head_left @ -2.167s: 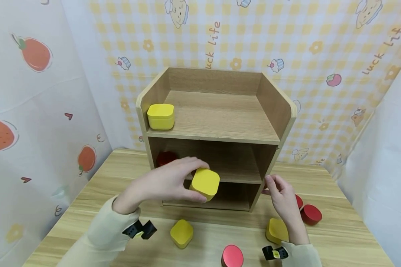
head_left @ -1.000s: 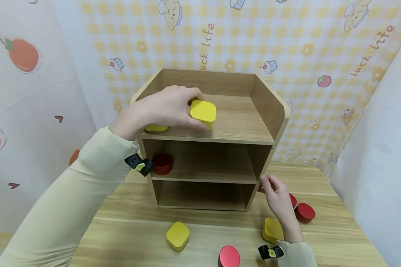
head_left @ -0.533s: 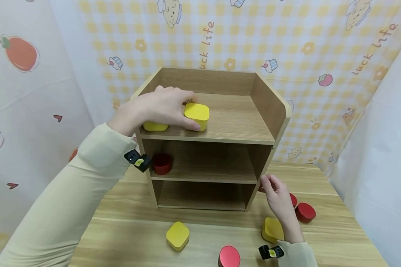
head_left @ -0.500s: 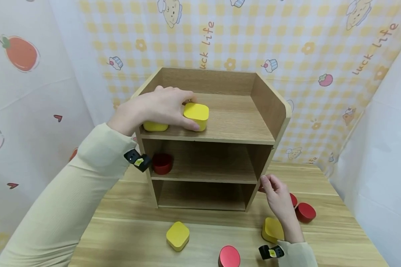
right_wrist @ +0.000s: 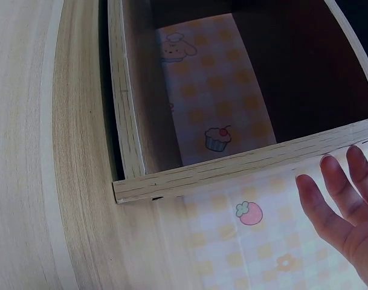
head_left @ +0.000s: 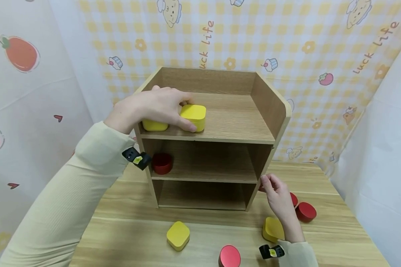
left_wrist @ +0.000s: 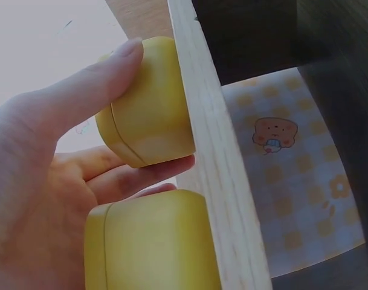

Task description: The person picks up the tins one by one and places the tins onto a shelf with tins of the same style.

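Note:
My left hand (head_left: 158, 107) is at the wooden shelf unit's (head_left: 230, 141) top board, its thumb and fingers pinching a rounded square yellow box (head_left: 194, 113). The left wrist view shows a seam round this box, the thumb (left_wrist: 120, 69) on one side and fingers behind. Just left of it, partly covered by the hand in the head view, is a similar yellow box (left_wrist: 153, 248). My right hand (head_left: 280, 196) is by the unit's right side panel, fingertips at or near the panel edge. In the right wrist view its fingers (right_wrist: 335, 181) are loosely bent and hold nothing.
A round red box (head_left: 162, 163) stands at the left of the middle shelf. On the table are a yellow box (head_left: 178, 236), another yellow box (head_left: 272, 230) beside the right forearm, a red round box (head_left: 230, 256) in front, and a red round box (head_left: 306, 212) at right.
My left hand has lifted the yellow box from in front of the lower shelves to the top board, then shifted it left toward the other yellow box. My right hand has stayed by the side panel.

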A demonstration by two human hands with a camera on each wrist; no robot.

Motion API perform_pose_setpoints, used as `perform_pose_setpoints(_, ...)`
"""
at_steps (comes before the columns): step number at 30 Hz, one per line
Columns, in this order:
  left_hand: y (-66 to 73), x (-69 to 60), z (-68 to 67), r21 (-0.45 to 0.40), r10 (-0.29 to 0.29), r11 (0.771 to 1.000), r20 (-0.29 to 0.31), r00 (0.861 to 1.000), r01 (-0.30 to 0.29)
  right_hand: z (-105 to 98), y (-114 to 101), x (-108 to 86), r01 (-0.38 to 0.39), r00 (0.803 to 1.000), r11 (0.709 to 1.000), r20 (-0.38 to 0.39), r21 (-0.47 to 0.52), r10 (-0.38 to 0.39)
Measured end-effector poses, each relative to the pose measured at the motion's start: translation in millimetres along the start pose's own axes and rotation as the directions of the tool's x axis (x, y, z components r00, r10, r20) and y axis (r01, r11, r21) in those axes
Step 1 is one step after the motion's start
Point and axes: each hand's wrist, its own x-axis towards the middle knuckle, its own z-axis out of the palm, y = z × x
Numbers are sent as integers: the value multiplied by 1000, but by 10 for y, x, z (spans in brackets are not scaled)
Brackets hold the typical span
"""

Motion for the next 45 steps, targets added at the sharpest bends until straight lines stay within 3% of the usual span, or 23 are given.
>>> perform_pose_setpoints(2, -8, -1, -5, -8, -5, 1000, 10, 1000, 5, -1, 8, 0, -6, 1000, 1000, -2, 2, 6)
perform_pose_setpoints(9, -36, -7, -17, -31, -12, 999, 51, 999, 14, 21, -272, -45, 6, 1000, 1000, 3, -15, -6)
perform_pose_setpoints(15, -23, -21, -26, -52, 4, 999, 65, 998, -1, 16, -305, -54, -2, 1000, 1000, -2, -28, 2)
perform_pose_setpoints(26, 69, -144, -20, -75, 105, 992, 0, 995, -104, 11, -307, -60, 7, 1000, 1000, -5, -17, -7)
perform_pose_setpoints(31, 77, -276, 82, -141, 164, 975, -67, 984, -173, 0, -134, -38, 9, 1000, 1000, -5, -13, -9)
perform_pose_setpoints(35, 80, -437, 241, -207, 212, 948, -156, 965, -241, -7, 52, -7, -3, 1000, 1000, -6, -6, 3)
perform_pose_setpoints(39, 93, -637, 410, -259, 238, 917, -249, 939, -302, 0, 101, 7, -1, 1000, 1000, 2, 6, 1)
perform_pose_setpoints(42, 109, -788, 512, -255, 262, 899, -338, 904, -356, 1, 85, 9, -4, 1000, 1000, 1, 8, 4)
perform_pose_setpoints(45, 126, -923, 595, -224, 294, 884, -416, 860, -411, -1, 26, 6, 0, 1000, 1000, 7, 6, 0)
